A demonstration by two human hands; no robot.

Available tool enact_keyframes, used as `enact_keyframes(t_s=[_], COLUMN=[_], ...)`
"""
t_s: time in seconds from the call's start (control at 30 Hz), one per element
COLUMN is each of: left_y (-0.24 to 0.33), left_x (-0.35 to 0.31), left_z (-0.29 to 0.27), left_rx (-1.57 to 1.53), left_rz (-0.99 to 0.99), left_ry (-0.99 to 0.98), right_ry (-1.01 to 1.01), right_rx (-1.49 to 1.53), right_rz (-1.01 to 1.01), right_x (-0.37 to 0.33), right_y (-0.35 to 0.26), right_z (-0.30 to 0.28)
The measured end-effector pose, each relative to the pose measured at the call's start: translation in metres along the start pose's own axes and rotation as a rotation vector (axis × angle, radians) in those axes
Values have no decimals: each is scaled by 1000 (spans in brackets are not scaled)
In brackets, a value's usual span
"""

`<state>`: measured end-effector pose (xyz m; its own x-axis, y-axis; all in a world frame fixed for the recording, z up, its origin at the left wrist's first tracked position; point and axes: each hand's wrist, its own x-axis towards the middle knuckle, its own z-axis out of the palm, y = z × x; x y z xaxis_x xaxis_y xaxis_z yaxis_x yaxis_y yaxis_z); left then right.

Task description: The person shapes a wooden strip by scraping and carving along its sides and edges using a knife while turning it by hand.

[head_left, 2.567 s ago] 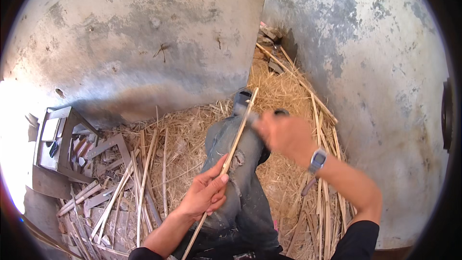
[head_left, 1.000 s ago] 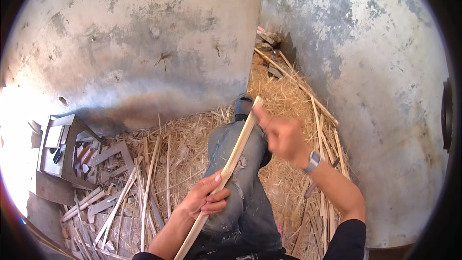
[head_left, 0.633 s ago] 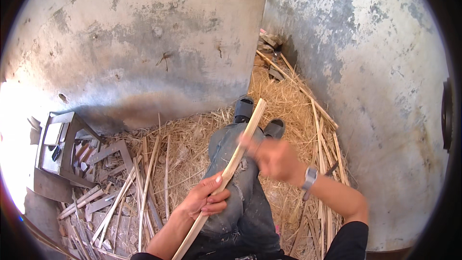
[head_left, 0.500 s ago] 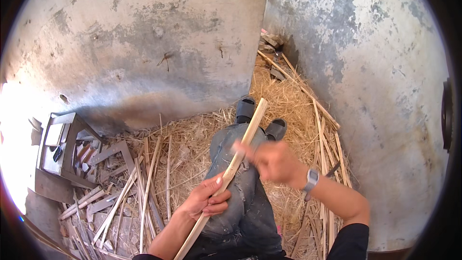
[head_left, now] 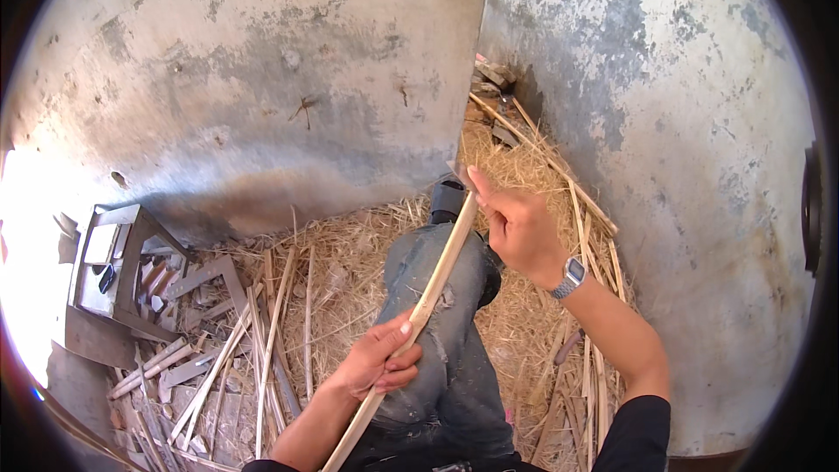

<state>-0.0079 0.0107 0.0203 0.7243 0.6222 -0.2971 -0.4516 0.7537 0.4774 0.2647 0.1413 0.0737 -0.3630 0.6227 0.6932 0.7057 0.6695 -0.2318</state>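
Note:
A long pale bamboo strip (head_left: 444, 273) slants across my thighs, from near my lap up to a tip by my feet. My left hand (head_left: 381, 358) is wrapped around its lower part, thumb on top. At the strip's far end my right hand (head_left: 523, 225) is closed on a knife (head_left: 458, 173), whose thin blade shows beyond the fingertips. A brown rod end (head_left: 568, 347) beneath my right forearm looks like the end of the knife's long handle; the middle is hidden. On my right wrist is a grey watch (head_left: 572, 274).
Straw-like shavings (head_left: 345, 284) cover the floor. Loose strips (head_left: 273, 315) lie at the left, and more strips (head_left: 587, 253) lean along the right wall (head_left: 699, 175). A worn wooden stool (head_left: 118, 253) stands at the left. Another wall (head_left: 288, 52) rises ahead.
My right hand has moved up and away along the strip, from about its middle to its far tip, with the knife. My left hand has stayed in about the same place.

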Motion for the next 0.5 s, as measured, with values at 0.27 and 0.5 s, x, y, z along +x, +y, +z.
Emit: enact_keyframes(t_s=[0.27,0.5], left_y=[-1,-8], left_x=[0,5], left_z=[-2,-4], left_rx=[43,20], left_rz=[30,36], left_ry=[17,70], right_ry=[-334,-419], right_rx=[127,575], right_rz=[40,116], right_x=[-51,-68], right_y=[-69,-97], right_z=[-6,-19])
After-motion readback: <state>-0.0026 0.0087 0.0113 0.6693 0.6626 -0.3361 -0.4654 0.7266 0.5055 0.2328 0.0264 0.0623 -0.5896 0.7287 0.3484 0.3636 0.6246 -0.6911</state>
